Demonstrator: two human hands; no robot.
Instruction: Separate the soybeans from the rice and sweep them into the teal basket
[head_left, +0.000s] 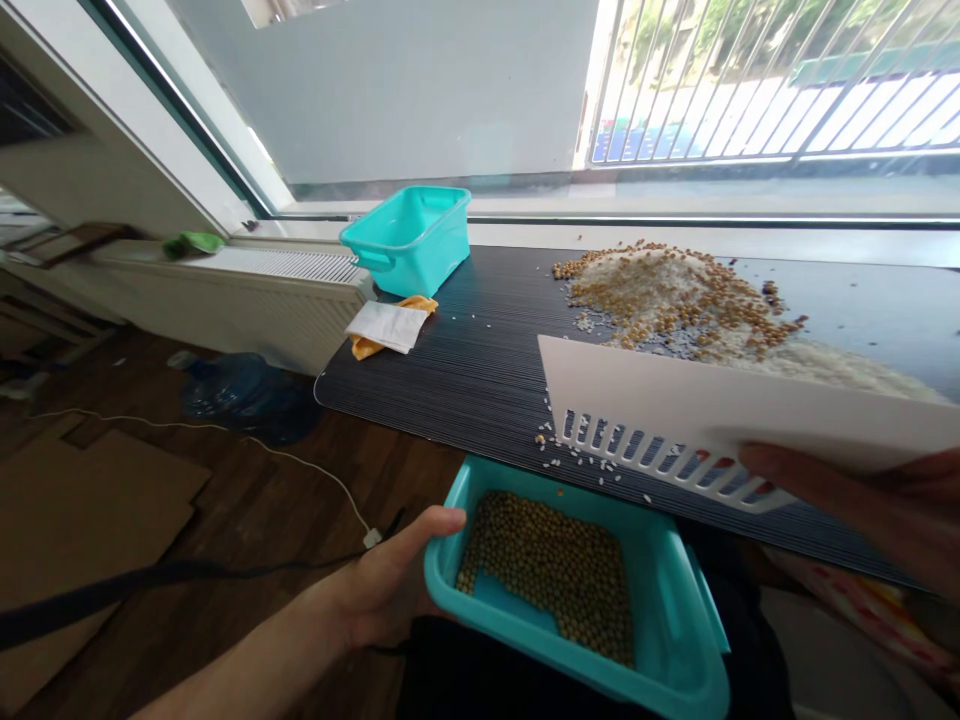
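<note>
My left hand [409,565] grips the left end of a teal plastic bin [517,625], thumb over its rim. Small round greenish-brown peas or beans [559,560] cover much of the bin's floor. The bin is just below the front edge of the dark tabletop [480,360]. On the right, my right hand [847,500] holds a white slotted plastic panel [697,400] upright at the table, its fingers partly hidden behind it. Beyond the panel lies a heap of white rice-like grains mixed with brown round ones [667,290]. A few white grains [600,465] are scattered near the table's edge.
A second teal bin [420,245] stands at the table's back left, with a folded white and orange cloth [390,325] in front. Left are a radiator [247,290], a large blue water bottle [240,390] and a white cable [300,458] on the floor. A window runs behind.
</note>
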